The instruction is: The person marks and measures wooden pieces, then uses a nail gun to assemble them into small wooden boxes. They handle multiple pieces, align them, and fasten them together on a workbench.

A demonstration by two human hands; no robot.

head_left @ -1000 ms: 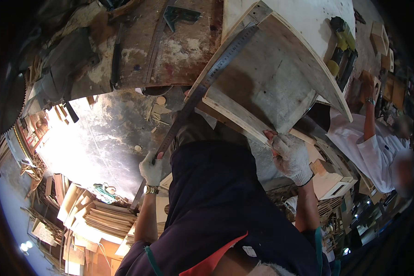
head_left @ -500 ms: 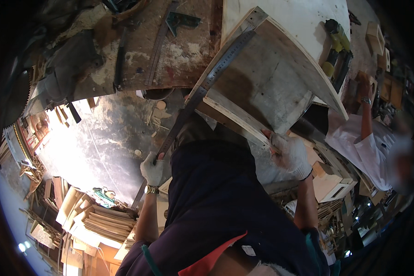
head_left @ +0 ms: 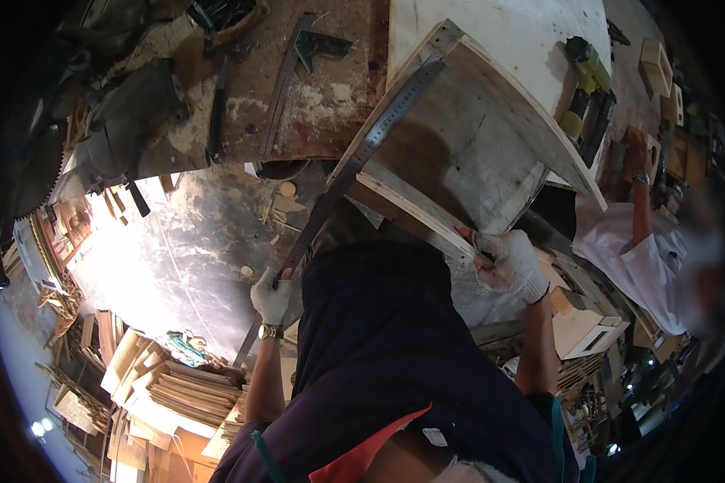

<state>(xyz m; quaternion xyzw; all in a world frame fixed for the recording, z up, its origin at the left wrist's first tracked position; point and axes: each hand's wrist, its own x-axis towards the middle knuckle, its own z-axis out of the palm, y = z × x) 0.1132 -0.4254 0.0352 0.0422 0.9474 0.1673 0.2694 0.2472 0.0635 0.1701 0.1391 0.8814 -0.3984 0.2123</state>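
My left hand [head_left: 271, 298], in a whitish glove with bare fingertips, is closed around the lower part of a long metal ruler [head_left: 322, 211]. The ruler slants up to the right and lies along the left board of a wooden frame [head_left: 532, 101], its far end near the frame's top corner. My right hand [head_left: 511, 262], gloved the same way, grips the near end of the frame's lower board [head_left: 415, 208], thumb on top. The frame is tilted, with its far side over the workbench. Part of the ruler below my left hand shows behind the wrist.
On the workbench [head_left: 330, 121] lie a combination square [head_left: 322, 48], a dark-handled tool [head_left: 217, 113] and a saw with a toothed blade [head_left: 52, 165]. A yellow-green power tool [head_left: 588, 68] rests on a pale board [head_left: 499, 20]. At right, another person's arm [head_left: 642, 209] reaches in. Wood pieces [head_left: 193, 394] are stacked lower left.
Both hands keep their hold on the ruler and the frame. My right hand, blurred before, now shows steady. The whole view has shifted slightly.
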